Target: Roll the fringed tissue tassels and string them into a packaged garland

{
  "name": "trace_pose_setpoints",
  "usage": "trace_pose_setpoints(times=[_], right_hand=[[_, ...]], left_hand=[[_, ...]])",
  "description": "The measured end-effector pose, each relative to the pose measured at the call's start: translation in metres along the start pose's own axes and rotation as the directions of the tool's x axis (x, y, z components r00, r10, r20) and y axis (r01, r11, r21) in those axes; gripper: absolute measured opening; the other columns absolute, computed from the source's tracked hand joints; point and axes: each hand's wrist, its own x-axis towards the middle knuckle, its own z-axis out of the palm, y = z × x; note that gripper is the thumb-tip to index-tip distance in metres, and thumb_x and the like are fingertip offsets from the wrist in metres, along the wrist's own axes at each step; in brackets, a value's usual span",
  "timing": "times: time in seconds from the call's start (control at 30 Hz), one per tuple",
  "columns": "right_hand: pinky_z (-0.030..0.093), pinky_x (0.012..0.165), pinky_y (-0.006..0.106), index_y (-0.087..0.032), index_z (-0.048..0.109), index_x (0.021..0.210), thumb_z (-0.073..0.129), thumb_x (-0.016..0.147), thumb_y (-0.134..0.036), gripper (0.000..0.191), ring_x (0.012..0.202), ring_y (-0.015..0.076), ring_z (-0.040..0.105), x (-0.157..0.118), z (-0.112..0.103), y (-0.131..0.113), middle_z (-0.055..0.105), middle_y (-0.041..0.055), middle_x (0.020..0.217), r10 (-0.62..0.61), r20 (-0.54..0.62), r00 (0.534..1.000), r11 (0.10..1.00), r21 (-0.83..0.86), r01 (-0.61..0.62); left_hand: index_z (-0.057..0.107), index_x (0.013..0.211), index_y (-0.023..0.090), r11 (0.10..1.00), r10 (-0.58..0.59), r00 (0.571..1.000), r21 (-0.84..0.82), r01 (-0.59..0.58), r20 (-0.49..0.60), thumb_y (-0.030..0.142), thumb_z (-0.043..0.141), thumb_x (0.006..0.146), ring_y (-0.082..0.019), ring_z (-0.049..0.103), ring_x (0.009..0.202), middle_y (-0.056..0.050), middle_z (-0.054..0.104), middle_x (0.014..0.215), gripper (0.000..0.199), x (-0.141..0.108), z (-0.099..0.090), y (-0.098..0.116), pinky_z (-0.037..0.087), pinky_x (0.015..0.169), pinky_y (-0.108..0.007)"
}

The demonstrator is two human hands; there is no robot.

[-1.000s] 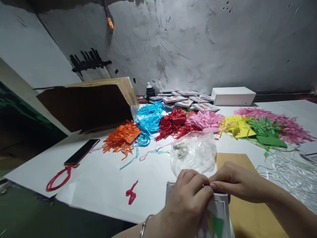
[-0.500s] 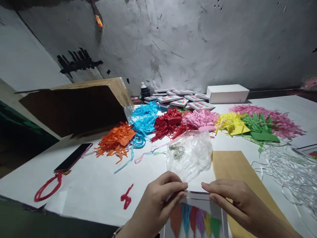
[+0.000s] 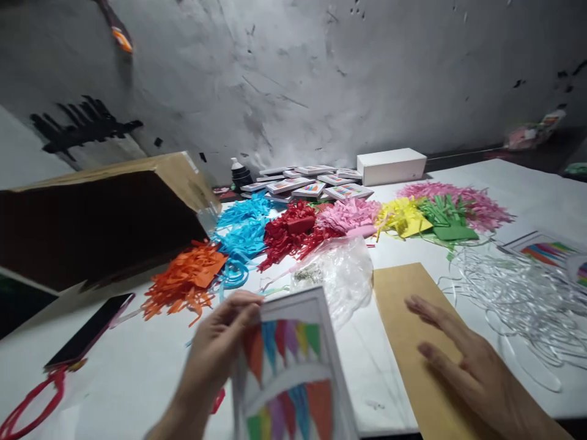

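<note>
My left hand (image 3: pixel 220 351) grips the upper left edge of a flat package (image 3: pixel 293 366) whose face shows rows of coloured tassels, tilted up toward me at the bottom centre. My right hand (image 3: pixel 463 366) is apart from it, fingers spread, over a brown paper sheet (image 3: pixel 398 305) and holding nothing. Just beyond the package lies a clear plastic bag (image 3: pixel 343 275), with something greyish green inside. A tangle of clear cord (image 3: pixel 513 305) rests to the right of my right hand.
Orange (image 3: pixel 183 278), blue (image 3: pixel 247 235), red (image 3: pixel 293 229), pink (image 3: pixel 351 214), yellow (image 3: pixel 403 217) and green (image 3: pixel 444 217) paper tassels span the table. Behind are stacked packages (image 3: pixel 312 180) and a white box (image 3: pixel 392 166). A cardboard box (image 3: pixel 169 177) and phone (image 3: pixel 89 330) are left.
The package has been raised, and more of its printed face shows. My right hand has left its top edge and opened to the right. The camera view has turned right.
</note>
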Motion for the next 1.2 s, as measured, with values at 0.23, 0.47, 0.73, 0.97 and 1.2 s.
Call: trace_pose_setpoints(times=[0.23,0.47,0.73,0.97,1.2], right_hand=[[0.054,0.101,0.052,-0.021,0.062,0.134,0.057,0.096,-0.047,0.046,0.127,0.0322,0.059,-0.056,0.021,0.083,0.058,0.0111,0.143,-0.251,-0.009,0.968,0.831,-0.516,0.210],[0.046,0.103,0.047,-0.016,0.054,0.140,0.056,0.096,-0.050,0.056,0.128,0.0302,0.058,-0.063,0.044,0.069,0.055,0.0118,0.146,-0.291,-0.053,0.955,0.742,-0.643,0.191],[0.039,0.104,0.045,-0.011,0.056,0.135,0.051,0.099,-0.047,0.052,0.124,0.0302,0.061,-0.052,0.050,0.050,0.060,0.0131,0.140,-0.304,-0.087,0.949,0.756,-0.629,0.184],[0.044,0.106,0.037,-0.013,0.055,0.136,0.049,0.100,-0.039,0.044,0.123,0.0240,0.062,-0.051,0.039,0.047,0.064,0.0091,0.136,-0.301,-0.131,0.945,0.821,-0.539,0.187],[0.063,0.073,0.028,-0.028,0.063,0.126,0.056,0.097,-0.046,0.035,0.107,0.0228,0.071,-0.050,0.001,0.068,0.071,0.0043,0.125,0.208,-0.383,0.900,0.943,-0.167,-0.289]], left_hand=[[0.073,0.070,0.018,0.958,-0.107,0.936,0.288,0.007,0.335,0.058,0.087,0.059,-0.020,0.060,0.064,-0.003,0.065,0.067,0.044,0.102,0.008,-0.013,0.052,0.059,-0.027],[0.076,0.090,0.022,0.907,-0.185,0.834,0.417,-0.059,0.520,0.051,0.077,0.076,-0.028,0.065,0.097,-0.010,0.073,0.098,0.032,0.054,0.088,-0.027,0.053,0.087,-0.038],[0.057,0.133,0.018,0.700,-0.556,0.581,-0.043,0.713,0.594,0.041,0.084,0.076,-0.017,0.063,0.089,-0.011,0.065,0.114,0.067,-0.025,0.171,-0.038,0.049,0.075,-0.027],[0.065,0.080,0.011,0.707,-0.526,0.414,0.112,0.699,0.743,0.042,0.082,0.072,-0.005,0.026,0.046,0.006,0.046,0.058,0.036,-0.006,0.191,-0.056,0.014,0.048,-0.025],[0.061,0.074,0.015,0.702,-0.553,0.501,0.049,0.710,0.666,0.029,0.070,0.077,-0.009,0.031,0.056,0.005,0.045,0.061,0.017,-0.005,0.188,-0.047,0.023,0.052,-0.023]])
